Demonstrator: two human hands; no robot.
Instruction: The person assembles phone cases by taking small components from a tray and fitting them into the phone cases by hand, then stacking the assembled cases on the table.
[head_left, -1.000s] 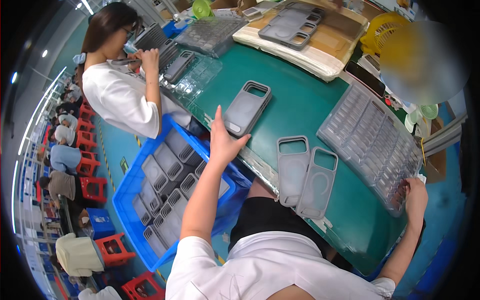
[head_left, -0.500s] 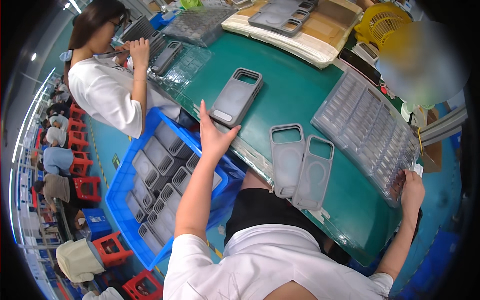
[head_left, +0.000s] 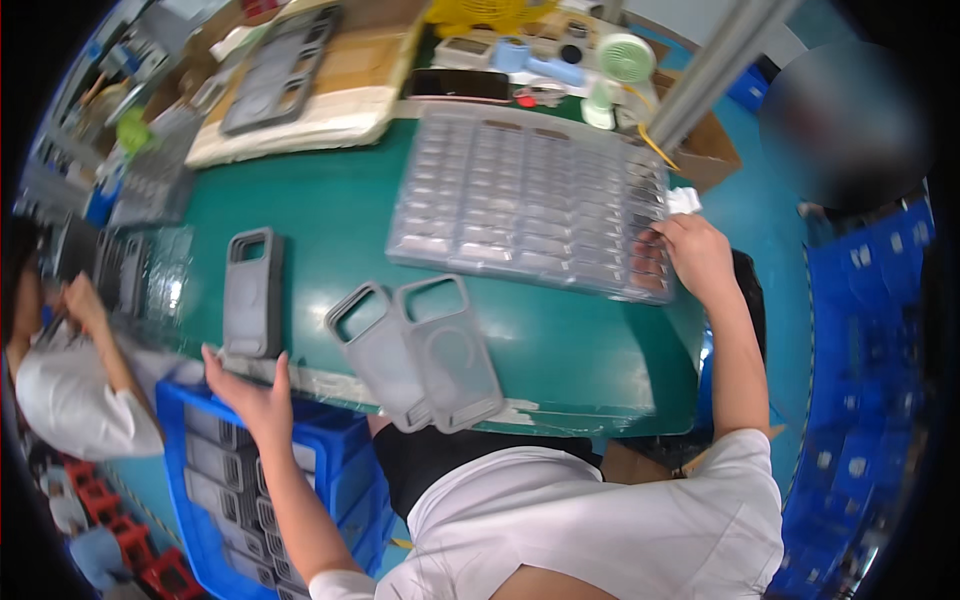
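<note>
The blue plastic crate (head_left: 345, 455) sits below the near edge of the green table (head_left: 560, 340), on my left, and it holds rows of grey phone cases (head_left: 215, 490) standing packed on edge. My left hand (head_left: 250, 395) hovers just above the crate's far rim, at the table's near edge, fingers loosely spread and holding nothing; its fingertips are just short of the single grey case (head_left: 252, 292) that lies flat on the table with its camera cut-out pointing away from me. Right of that case, two more grey cases (head_left: 420, 350) lie side by side, touching, their lower ends hanging over the table's near edge.

Farther back on the table lies a big clear blister tray (head_left: 520, 200) with many small pockets; I cannot tell what is in them. My right hand (head_left: 695, 255) rests on the tray's right near corner, fingers curled down onto it, pinching nothing that I can see.

Behind the tray, at the table's far edge, lie a small pale-green fan (head_left: 622, 58), a dark phone (head_left: 458, 85) and a cardboard board (head_left: 320, 85) carrying a dark grey tray. At the table's left end another person in a white shirt (head_left: 65, 395) works over more clear trays. Right of the table the floor is teal, with blue crates stacked there.
</note>
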